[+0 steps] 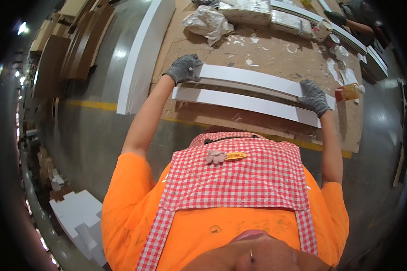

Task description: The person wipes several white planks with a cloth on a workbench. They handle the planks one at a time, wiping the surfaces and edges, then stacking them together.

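Note:
My left hand [184, 69], in a grey glove, is closed on the left end of a long white board [246, 80]. Near the other end of that board, my right hand [314, 98], gloved the same way, has its fingers wrapped over it. A second white board [244, 105] lies parallel on my side of the first, along the front edge of the worktable [230, 118]. A narrow gap runs between the two boards. The undersides of both boards are hidden, and so are some of my fingertips.
A stack of long white boards [140, 58] lines the table's left side. Crumpled plastic [208, 23], white-smeared blocks [290, 22] and a bottle of amber liquid [348, 92] sit on the paint-spotted table. Another person's gloved hand [335, 18] is at the far right.

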Demonstrator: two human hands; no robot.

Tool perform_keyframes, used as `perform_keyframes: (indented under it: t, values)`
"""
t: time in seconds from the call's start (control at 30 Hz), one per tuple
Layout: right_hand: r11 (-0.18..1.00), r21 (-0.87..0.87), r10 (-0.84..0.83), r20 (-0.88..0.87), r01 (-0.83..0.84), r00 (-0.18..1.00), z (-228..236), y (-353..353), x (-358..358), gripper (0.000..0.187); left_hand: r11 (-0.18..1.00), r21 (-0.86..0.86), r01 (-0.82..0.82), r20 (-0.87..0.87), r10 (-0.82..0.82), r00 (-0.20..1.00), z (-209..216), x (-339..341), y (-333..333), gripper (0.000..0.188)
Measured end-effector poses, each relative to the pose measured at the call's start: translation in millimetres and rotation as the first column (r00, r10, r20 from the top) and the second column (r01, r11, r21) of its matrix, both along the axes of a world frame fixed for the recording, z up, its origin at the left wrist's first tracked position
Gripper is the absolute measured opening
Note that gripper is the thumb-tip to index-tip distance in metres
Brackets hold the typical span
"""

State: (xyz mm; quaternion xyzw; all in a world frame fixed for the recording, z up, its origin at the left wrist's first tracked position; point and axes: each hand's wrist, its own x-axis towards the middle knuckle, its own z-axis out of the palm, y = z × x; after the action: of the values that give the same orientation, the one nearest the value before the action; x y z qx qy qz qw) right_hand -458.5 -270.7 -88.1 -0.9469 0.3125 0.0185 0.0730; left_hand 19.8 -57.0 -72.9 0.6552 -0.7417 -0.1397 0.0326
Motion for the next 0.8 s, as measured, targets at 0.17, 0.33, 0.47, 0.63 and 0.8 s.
perform_keyframes:
  t: [0.17,0.33,0.47,0.63,0.8]
  values:
    - [0.983,0.157,-0.088,-0.076,0.099,0.993,43.3,16.0,3.8,0.065,0.999,0.008,-0.033,-0.013,0.033,0.999,20.4,-5.6,31.1,0.069]
    - [0.965,0.244,-0.078,-0.093,0.099,0.993,62.8,51.1,3.4,0.065,0.999,0.038,-0.013,-0.088,0.017,0.996,9.2,-11.9,67.2,0.069]
    - [0.958,0.27,-0.082,-0.078,0.1,0.994,41.8,61.2,-6.6,0.063,0.996,0.091,0.005,-0.112,0.005,0.994,6.7,-22.6,66.9,0.069]
    - [0.946,0.313,-0.078,-0.019,0.08,0.997,36.9,69.2,-11.8,0.074,0.992,0.117,-0.037,-0.014,0.039,0.999,3.4,-33.0,72.0,0.083]
    - [0.964,0.259,-0.037,-0.103,0.063,0.994,37.9,73.4,-0.2,0.079,0.988,0.15,-0.037,-0.023,0.041,0.999,-25.3,-12.5,71.6,0.084]
